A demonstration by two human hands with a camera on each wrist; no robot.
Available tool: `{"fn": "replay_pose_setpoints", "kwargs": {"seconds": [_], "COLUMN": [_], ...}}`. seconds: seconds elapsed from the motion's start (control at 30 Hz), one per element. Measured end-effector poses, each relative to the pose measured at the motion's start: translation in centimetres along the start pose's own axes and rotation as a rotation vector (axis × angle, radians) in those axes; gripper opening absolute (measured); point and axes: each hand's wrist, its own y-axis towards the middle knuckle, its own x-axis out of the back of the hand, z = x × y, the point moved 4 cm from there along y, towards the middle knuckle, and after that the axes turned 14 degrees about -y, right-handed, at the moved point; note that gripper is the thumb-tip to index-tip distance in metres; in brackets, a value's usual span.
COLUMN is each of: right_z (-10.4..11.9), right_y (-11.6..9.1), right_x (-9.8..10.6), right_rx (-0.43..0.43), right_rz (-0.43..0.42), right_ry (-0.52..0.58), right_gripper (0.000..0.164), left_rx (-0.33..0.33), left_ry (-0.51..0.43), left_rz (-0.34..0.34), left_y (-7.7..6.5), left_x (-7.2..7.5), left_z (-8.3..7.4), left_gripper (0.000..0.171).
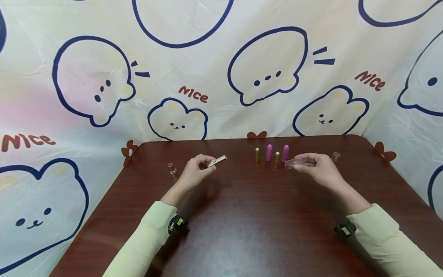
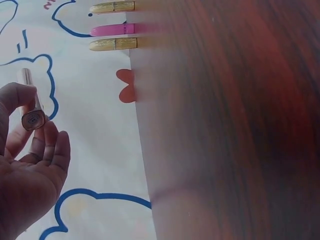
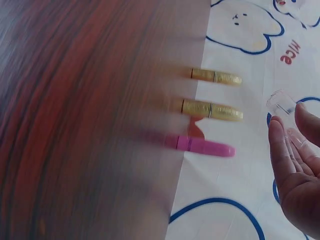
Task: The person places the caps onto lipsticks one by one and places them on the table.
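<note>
My left hand [image 1: 194, 171] pinches a slim, shiny gold lipstick tube [image 1: 220, 159] above the table, its far end pointing up and right. In the left wrist view the tube's squarish end face [image 2: 34, 120] shows between thumb and fingers. My right hand [image 1: 320, 168] holds a clear plastic cap [image 1: 292, 163] between thumb and fingers, near the upright tubes. The cap's open or closed end cannot be made out; its clear end [image 3: 281, 104] juts past the fingertips in the right wrist view. An uncapped red lipstick [image 1: 172, 168] stands left of my left hand.
Two gold tubes [image 1: 277, 160] and two pink tubes [image 1: 269, 152] stand upright at the back of the dark wooden table [image 1: 242, 215]. A small clear piece [image 1: 336, 156] sits behind my right hand. A bear-patterned cloth [image 1: 221, 77] hangs along the back and sides.
</note>
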Motion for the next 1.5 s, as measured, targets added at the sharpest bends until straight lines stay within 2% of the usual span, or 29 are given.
{"fn": "replay_pose_setpoints", "kwargs": {"seconds": [0.23, 0.43, 0.47, 0.63, 0.7, 1.17, 1.5], "right_z": [1.5, 2.9, 3.0, 3.9, 4.2, 6.1, 6.9], "right_y": [0.6, 1.1, 1.2, 1.5, 1.6, 2.1, 2.1], "right_x": [-1.6, -2.8, -3.0, -3.8, -4.1, -6.2, -6.9], "right_rx": [0.017, 0.052, 0.055, 0.047, 0.047, 0.036, 0.044], "right_rz": [0.025, 0.028, 0.027, 0.035, 0.046, 0.112, 0.144], "right_ry": [0.111, 0.237, 0.256, 0.332, 0.357, 0.589, 0.664], "right_gripper": [0.041, 0.042, 0.043, 0.045, 0.045, 0.044, 0.039], "left_rx": [0.014, 0.049, 0.049, 0.046, 0.037, 0.041, 0.067], "left_ry": [-0.036, -0.126, -0.139, -0.182, -0.196, -0.334, -0.418], "left_rz": [0.004, 0.028, 0.035, 0.049, 0.047, 0.074, 0.069], "left_y": [0.0, -0.1, -0.2, -0.1, 0.1, 0.2, 0.2], "left_x": [-0.1, -0.5, -0.6, -0.9, -1.0, -2.3, -3.0], "left_z": [-0.1, -0.5, -1.0, -1.2, -0.6, -1.3, -1.8], "left_gripper": [0.019, 0.022, 0.023, 0.025, 0.025, 0.028, 0.029]}}
